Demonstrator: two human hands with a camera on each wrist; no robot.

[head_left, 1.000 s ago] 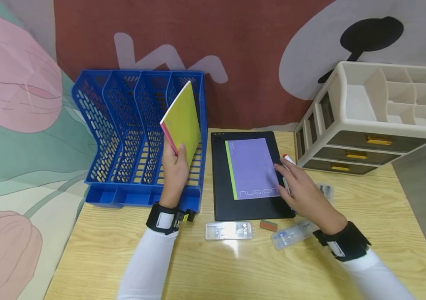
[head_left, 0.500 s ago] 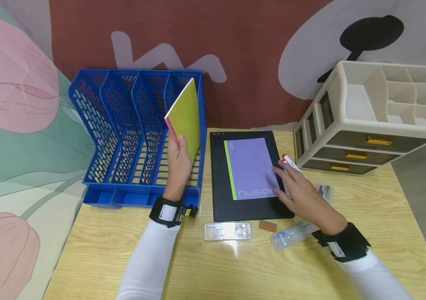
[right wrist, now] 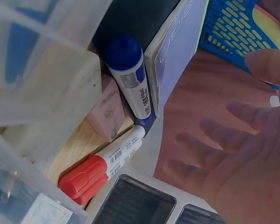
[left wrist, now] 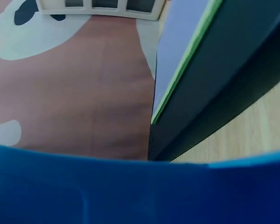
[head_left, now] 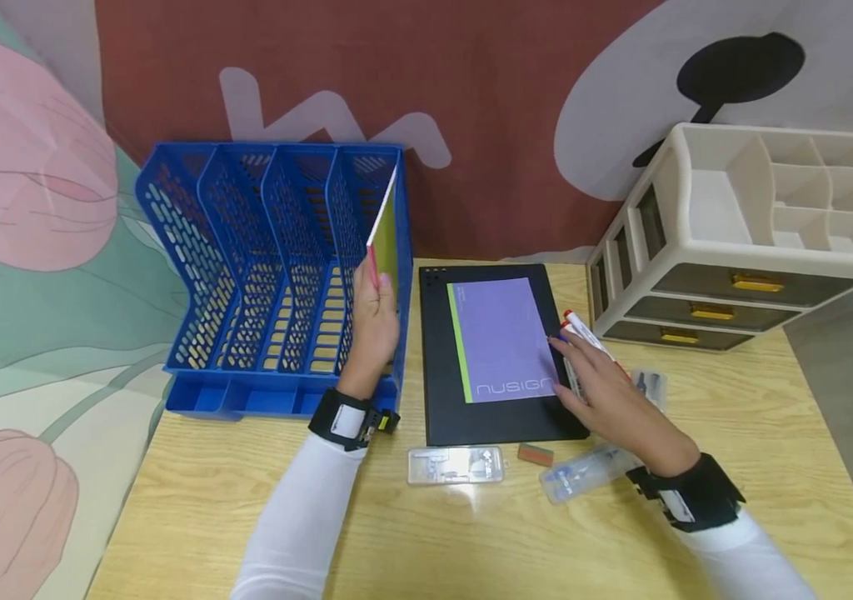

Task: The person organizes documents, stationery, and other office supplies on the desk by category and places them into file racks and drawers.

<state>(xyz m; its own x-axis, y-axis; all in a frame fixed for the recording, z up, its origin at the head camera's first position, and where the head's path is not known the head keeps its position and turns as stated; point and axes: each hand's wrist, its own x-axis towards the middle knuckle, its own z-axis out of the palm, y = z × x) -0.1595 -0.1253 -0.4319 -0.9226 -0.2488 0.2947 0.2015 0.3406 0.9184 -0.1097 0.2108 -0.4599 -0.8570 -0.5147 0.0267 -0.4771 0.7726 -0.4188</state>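
My left hand [head_left: 374, 329] grips a yellow notebook [head_left: 386, 233] with a pink spine, held upright in the rightmost slot of the blue file rack [head_left: 299, 382]. The rack's blue wall [left wrist: 130, 186] fills the lower left wrist view, hiding the hand and notebook there. My right hand [head_left: 617, 404] hovers with fingers spread by the right edge of a purple notebook [head_left: 505, 333], which lies on a black board [head_left: 445, 421]. Under and beside that hand are a blue-capped marker [right wrist: 130, 81] and red-capped markers [right wrist: 102, 163]; in the right wrist view its fingers hold nothing.
A clear case [head_left: 456, 465], an orange-and-green block [head_left: 535, 454] and another clear case [head_left: 584, 475] lie along the board's front. A pinkish eraser [right wrist: 107, 109] sits near the markers. At the back right stands a white drawer organizer [head_left: 749, 242].
My left hand has shifted right with the yellow notebook, which has turned nearly edge-on and gone closer to the rack's right wall. My right hand has stayed nearly in place.
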